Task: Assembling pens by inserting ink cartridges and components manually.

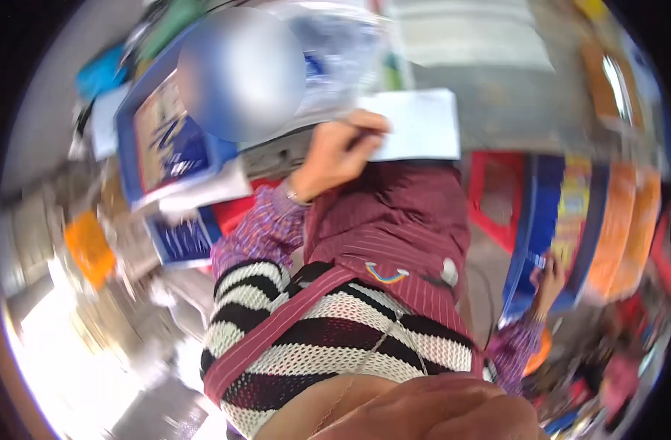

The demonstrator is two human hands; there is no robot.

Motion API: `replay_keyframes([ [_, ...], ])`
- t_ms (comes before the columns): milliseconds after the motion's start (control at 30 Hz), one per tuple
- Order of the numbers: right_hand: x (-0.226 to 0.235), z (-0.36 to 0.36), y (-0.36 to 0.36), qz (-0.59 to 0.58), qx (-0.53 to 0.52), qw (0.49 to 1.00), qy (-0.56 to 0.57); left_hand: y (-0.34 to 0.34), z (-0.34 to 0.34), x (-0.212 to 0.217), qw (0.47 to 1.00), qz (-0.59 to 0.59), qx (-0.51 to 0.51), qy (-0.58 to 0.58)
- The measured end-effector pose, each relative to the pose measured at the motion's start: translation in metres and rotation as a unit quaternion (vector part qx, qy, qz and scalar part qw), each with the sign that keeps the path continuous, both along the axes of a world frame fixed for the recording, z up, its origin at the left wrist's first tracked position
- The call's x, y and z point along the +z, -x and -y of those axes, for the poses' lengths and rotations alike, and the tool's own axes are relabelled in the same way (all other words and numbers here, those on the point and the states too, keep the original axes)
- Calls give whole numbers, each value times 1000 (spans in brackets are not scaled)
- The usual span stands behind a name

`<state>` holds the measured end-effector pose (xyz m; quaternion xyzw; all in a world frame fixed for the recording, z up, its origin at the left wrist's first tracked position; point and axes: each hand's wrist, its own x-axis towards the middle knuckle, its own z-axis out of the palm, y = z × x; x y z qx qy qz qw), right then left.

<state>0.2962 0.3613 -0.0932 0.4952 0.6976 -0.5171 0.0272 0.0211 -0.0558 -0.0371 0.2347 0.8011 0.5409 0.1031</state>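
In front of me, my left hand (pixel 341 152) is closed, its thumb and bent fingers together at the left edge of a flat white sheet (pixel 417 125). That sheet lies at the front edge of the grey table, just above my maroon apron (pixel 394 213). Off to the right, my right hand (pixel 548 282) is over the near part of a blue crate (pixel 538 220) with yellow printed packs (pixel 572 209) in it. Motion blur hides how its fingers lie and whether they grip anything.
At the left stands a blue-rimmed tray (pixel 127 158) with a printed carton. Clear plastic bags (pixel 343 55) lie on the grey table (pixel 489 95). Orange bins (pixel 621 227) stand beyond the right crate, and a red stool-like frame (pixel 485 220) is beside it. Part of the far left is blurred out.
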Motion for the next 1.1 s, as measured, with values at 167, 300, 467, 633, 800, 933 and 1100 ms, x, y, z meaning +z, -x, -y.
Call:
replay_keyframes([
  [167,30,57,63,-68,146,987,14,-1,-7,34,989,-28,-76,-127],
  [300,26,68,92,-145,276,944,110,-17,5,59,987,-60,-46,-141],
  [467,27,103,128,-167,315,916,182,-1,52,91,985,-139,63,-77],
  [633,16,120,126,-146,377,899,166,38,143,55,957,-190,206,74],
  [800,15,131,131,-158,425,871,187,32,224,62,911,-103,211,339],
  [933,11,141,134,-165,459,856,175,41,235,18,913,-192,201,298],
  [1100,16,157,133,-173,491,837,171,43,235,12,898,-183,177,359],
])
